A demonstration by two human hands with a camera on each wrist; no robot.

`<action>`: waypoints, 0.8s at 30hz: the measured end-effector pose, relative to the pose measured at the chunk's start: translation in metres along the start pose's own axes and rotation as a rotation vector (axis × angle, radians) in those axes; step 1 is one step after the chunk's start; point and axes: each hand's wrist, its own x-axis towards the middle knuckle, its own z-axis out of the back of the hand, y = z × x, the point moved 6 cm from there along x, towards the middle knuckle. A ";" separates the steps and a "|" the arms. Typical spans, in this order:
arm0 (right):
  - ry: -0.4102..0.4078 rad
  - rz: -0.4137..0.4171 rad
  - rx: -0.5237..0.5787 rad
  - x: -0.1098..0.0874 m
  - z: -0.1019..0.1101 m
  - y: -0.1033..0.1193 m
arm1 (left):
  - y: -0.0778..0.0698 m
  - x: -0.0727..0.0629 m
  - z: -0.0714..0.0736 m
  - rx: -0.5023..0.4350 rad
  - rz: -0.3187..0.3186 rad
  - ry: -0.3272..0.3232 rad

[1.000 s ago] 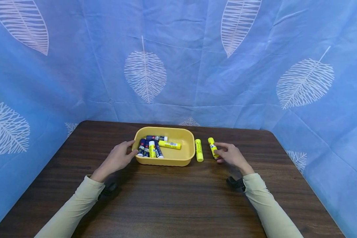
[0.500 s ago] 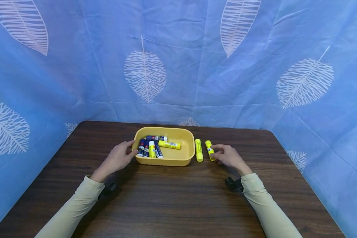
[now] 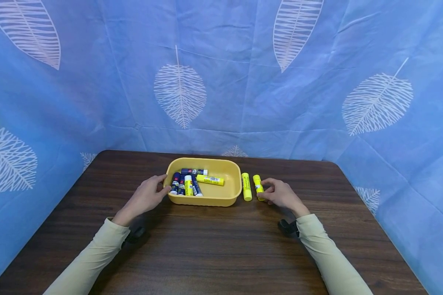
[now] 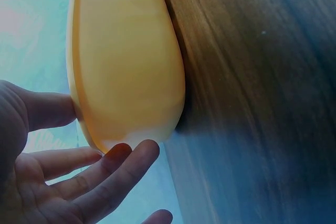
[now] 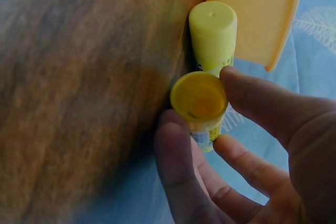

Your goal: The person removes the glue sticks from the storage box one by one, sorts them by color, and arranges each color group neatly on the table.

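My left hand [image 3: 147, 197] holds the left end of a yellow plastic basket [image 3: 221, 201], its thumb and fingers set against the rounded rim and outer wall. In the left wrist view the basket's wall [image 4: 126, 51] stands between the thumb and the fingertips. My right hand [image 3: 282, 195] holds a yellow glue stick [image 3: 257, 183] between thumb and fingers at table level. Its round end [image 5: 198, 97] faces the right wrist camera. A second yellow glue stick [image 3: 246, 186] lies between that one and the basket, roughly parallel to both.
Inside the basket are several dark blue glue sticks [image 3: 194, 171] with white caps, and two yellow glue sticks [image 3: 210, 180]. The dark wooden table [image 3: 206, 246] ends at the back against a blue leaf-patterned cloth [image 3: 221, 82].
My right hand has slid the held glue stick leftward, closer to the yellow one beside the basket, turning it slightly more parallel. The left hand and basket have stayed put.
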 end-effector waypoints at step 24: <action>-0.023 0.028 -0.034 0.003 -0.002 0.005 | -0.004 -0.003 0.003 0.019 -0.040 -0.006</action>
